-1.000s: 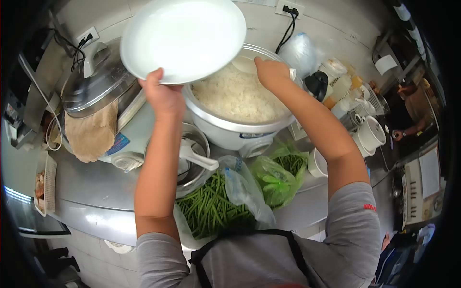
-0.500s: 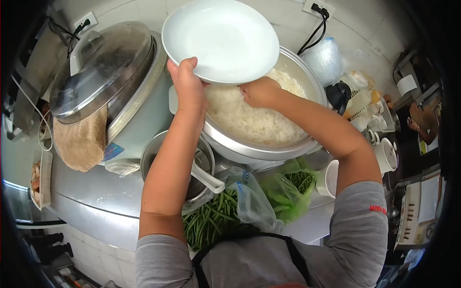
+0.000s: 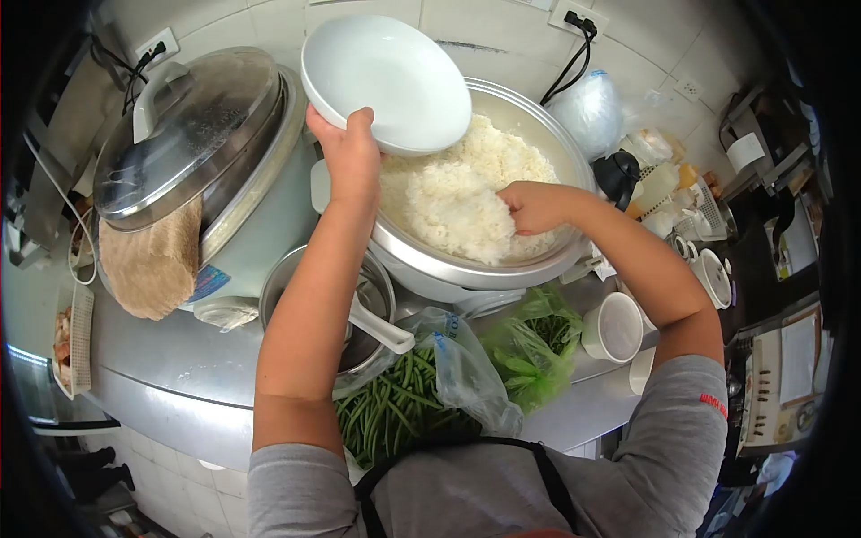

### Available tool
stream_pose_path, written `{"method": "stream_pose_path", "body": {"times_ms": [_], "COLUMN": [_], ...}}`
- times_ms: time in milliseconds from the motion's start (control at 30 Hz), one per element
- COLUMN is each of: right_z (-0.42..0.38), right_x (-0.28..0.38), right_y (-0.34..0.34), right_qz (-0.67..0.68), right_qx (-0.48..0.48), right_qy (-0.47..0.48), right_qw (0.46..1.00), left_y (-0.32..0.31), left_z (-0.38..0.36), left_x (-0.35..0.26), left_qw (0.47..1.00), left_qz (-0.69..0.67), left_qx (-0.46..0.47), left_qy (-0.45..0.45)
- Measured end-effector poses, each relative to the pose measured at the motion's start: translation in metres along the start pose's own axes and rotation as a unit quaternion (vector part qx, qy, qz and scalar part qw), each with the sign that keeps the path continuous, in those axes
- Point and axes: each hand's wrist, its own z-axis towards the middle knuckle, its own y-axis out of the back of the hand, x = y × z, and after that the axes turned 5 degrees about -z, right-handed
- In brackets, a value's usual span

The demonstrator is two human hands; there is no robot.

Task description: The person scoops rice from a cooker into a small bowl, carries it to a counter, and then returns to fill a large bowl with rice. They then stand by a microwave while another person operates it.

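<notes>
My left hand [image 3: 348, 154] grips the near rim of a white plate [image 3: 386, 81], thumb on its inner face. The plate is tilted and held above the left part of a large metal pot. White cooked rice [image 3: 471, 202] fills the pot [image 3: 430, 273]. At the rice's right side is my right hand [image 3: 538, 208], its fingers curled closed. A mound of rice stands right beside these fingers, and whatever they hold is hidden. No rice shows on the plate.
Left stands a big pot with a tilted lid [image 3: 202, 134] and a brown cloth [image 3: 152, 260]. In front are a saucepan [image 3: 390, 330], green beans [image 3: 404, 399] in plastic, a green bag [image 3: 529, 350] and white tubs [image 3: 619, 327]. A black-corded plug [image 3: 578, 22] is on the wall.
My right hand has moved from under the plate toward the right and nearer to me, within the pot. The plate has shifted slightly left and tilted more. More of the rice shows.
</notes>
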Motion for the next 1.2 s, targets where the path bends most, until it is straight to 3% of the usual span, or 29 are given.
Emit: {"method": "stream_pose_path", "body": {"times_ms": [133,233,300,433,500,533,633,800,867,1200], "right_z": [-0.023,-0.043,-0.051,-0.037,-0.016,-0.007,0.002,-0.01,0.007,-0.018], "right_x": [0.003,0.019,0.026,0.048,0.061,0.066,0.073,0.004,-0.03,0.017], "right_y": [0.028,0.052,0.07,0.097,0.088,0.084,0.073,0.074,0.052,0.0], "right_qz": [-0.003,0.087,0.097,-0.002,-0.031,-0.045,-0.32,-0.359,-0.433,-0.369], "right_qx": [0.017,0.001,-0.047,-0.174,-0.294,-0.351,-0.453,-0.323,-0.268,-0.118], "right_qy": [-0.137,-0.18,-0.156,-0.153,-0.119,-0.101,-0.198,-0.335,-0.288,-0.2], "right_qw": [0.99,0.98,0.982,0.973,0.948,0.93,0.808,0.809,0.811,0.9], "left_y": [0.002,0.001,0.002,0.004,0.005,0.003,0.001,0.0,0.0,0.004], "left_z": [0.004,0.002,0.004,0.005,0.006,0.004,0.002,0.0,-0.002,-0.002], "left_x": [0.008,0.006,0.011,0.013,0.015,0.01,0.001,-0.001,-0.003,-0.001], "left_qw": [0.997,0.992,0.985,0.995,0.999,1.0,0.997,0.998,0.998,0.998], "left_qz": [0.013,0.037,0.064,0.035,0.042,0.029,-0.004,0.005,-0.001,-0.068], "left_qx": [-0.018,-0.012,-0.001,0.007,0.005,0.009,0.021,0.021,0.017,-0.011], "left_qy": [-0.071,-0.123,-0.159,-0.088,-0.032,0.002,0.075,0.055,0.054,0.001]}}
